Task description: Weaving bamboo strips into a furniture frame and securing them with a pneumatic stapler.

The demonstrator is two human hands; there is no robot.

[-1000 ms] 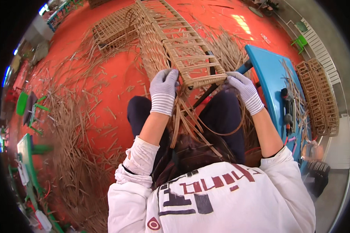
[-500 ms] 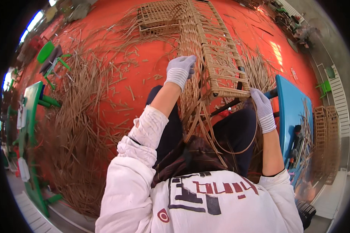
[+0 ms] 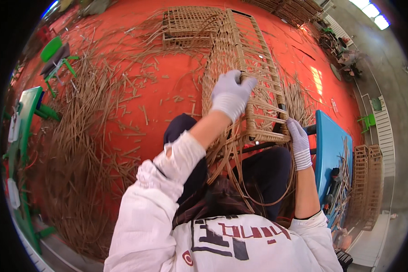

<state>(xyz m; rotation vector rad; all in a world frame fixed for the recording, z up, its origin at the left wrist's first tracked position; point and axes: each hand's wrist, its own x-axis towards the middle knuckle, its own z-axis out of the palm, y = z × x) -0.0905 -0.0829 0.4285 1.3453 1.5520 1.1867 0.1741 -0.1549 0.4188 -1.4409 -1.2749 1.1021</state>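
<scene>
Since half a second ago, the left hand [image 3: 235, 95] has swung from beside the wicker frame [image 3: 240, 52] onto its left rail, while the right hand [image 3: 299, 143] stays by the near right corner. From the head view, the long, narrow frame runs from the person's knees, two in number, up toward the top edge. Between its right rail and the blue table [image 3: 333, 136] the right hand has only a narrow gap; on the left, red floor [image 3: 165, 97] gives wider room before a deep heap of loose strips [image 3: 84, 154]. Half curled, the left hand has its thumb apart from the forefinger; whether it grips the rail cannot be told. Fingers of the right hand lie nearly straight against the corner, their hold also unclear. Both gloves are knitted, pale and striped at the cuff. Flat brown strands wrap the frame's rails and cross between them like rungs, with a denser weave down the left side; loose strands [image 3: 240, 174] trail from the near end, one in a wide loop. One box-like woven piece [image 3: 192, 27] lies beyond, and two woven panels [image 3: 367, 181] stand past the table.
</scene>
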